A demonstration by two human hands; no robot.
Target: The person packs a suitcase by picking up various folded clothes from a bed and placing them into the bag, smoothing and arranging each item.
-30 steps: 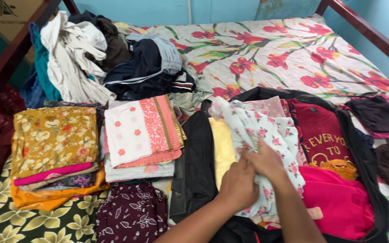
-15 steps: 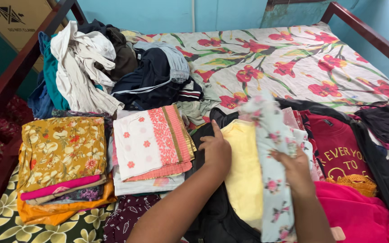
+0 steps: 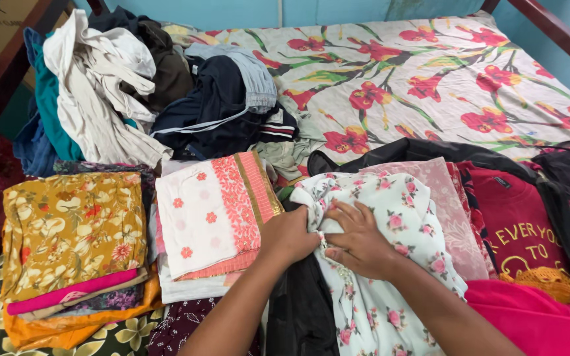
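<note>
A white garment with small pink flowers (image 3: 397, 217) lies spread inside an open black bag (image 3: 390, 150) on the bed. My left hand (image 3: 291, 234) grips a bunched edge of this garment at its left side. My right hand (image 3: 361, 240) presses down on the same garment, fingers curled into the cloth. A pale pink patterned cloth (image 3: 446, 211) lies under it to the right, beside a maroon shirt (image 3: 519, 224) and a bright pink garment (image 3: 536, 320).
Left of the bag stand folded stacks: a white and orange one (image 3: 209, 214) and a mustard floral one (image 3: 70, 227). A heap of unfolded clothes (image 3: 140, 86) lies at the back left. The floral bedsheet (image 3: 430, 72) stretches behind, inside a wooden bed frame (image 3: 555, 29).
The flowered garment, held upright by my right hand before, now lies flat over the yellow cloth in the bag. My left hand has moved from the bag's edge onto the garment.
</note>
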